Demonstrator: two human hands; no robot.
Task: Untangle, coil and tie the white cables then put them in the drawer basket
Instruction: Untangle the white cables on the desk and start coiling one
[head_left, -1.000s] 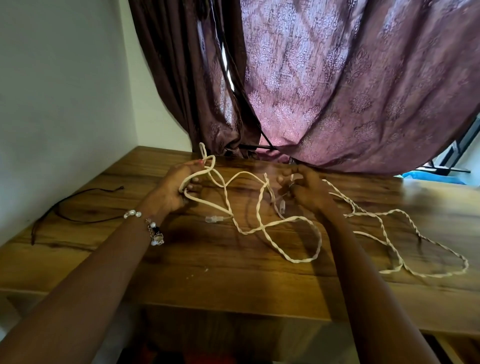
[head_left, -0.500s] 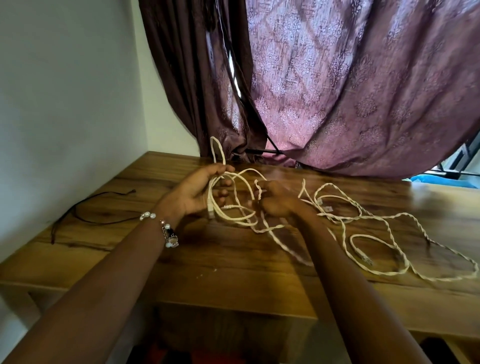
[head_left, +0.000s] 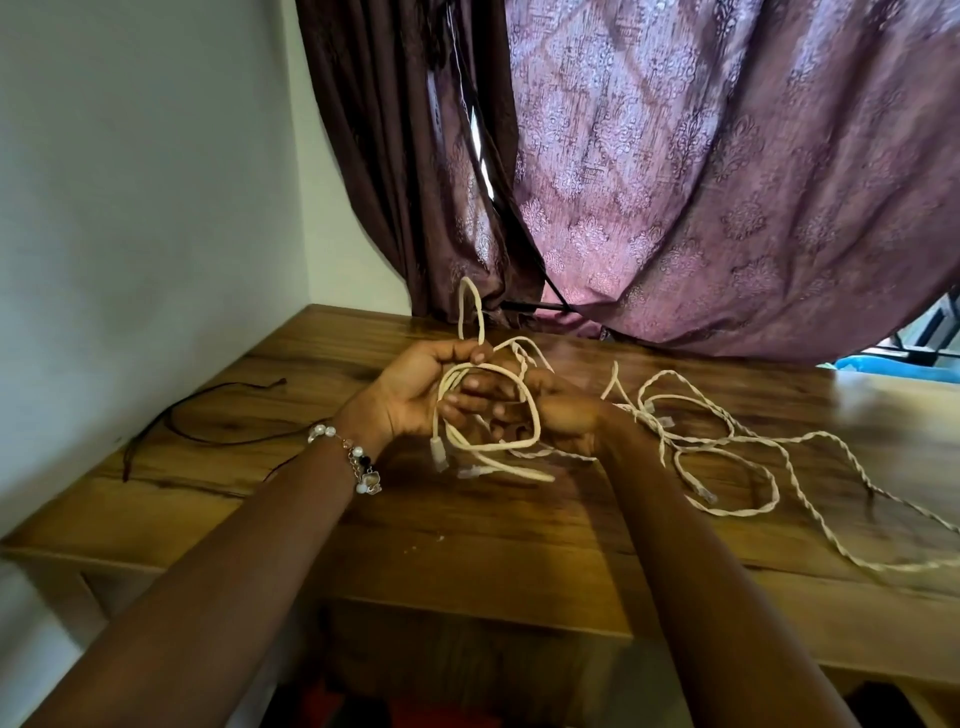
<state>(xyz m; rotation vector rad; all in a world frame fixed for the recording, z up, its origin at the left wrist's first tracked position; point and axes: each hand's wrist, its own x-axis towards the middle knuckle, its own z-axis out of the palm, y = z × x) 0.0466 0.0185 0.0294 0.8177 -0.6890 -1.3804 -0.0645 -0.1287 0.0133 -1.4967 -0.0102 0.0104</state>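
White cables (head_left: 727, 447), that's what both hands are busy with, above the middle of the wooden table (head_left: 467, 545), nearer its back edge. Looking down from head height: the left hand (head_left: 415, 400) is palm-up with fingers curled, thumb pinching a strand so that a narrow loop (head_left: 470, 312) stands up over it toward the curtain (head_left: 701, 182). A round coil (head_left: 488, 405) hangs across that palm, and a plug end (head_left: 438, 453) dangles just below the hand. The right hand (head_left: 550, 410) sits touching the left, fingers bent into the same coil, gripping strands; it is blurred, so the exact hold is unclear. The rest of the cable sprawls in twisted loops over the table's right side, running toward the right edge. A thin dark cord (head_left: 208, 421) lies near the left edge, by the wall. A beaded bracelet (head_left: 353, 460) circles the left wrist.
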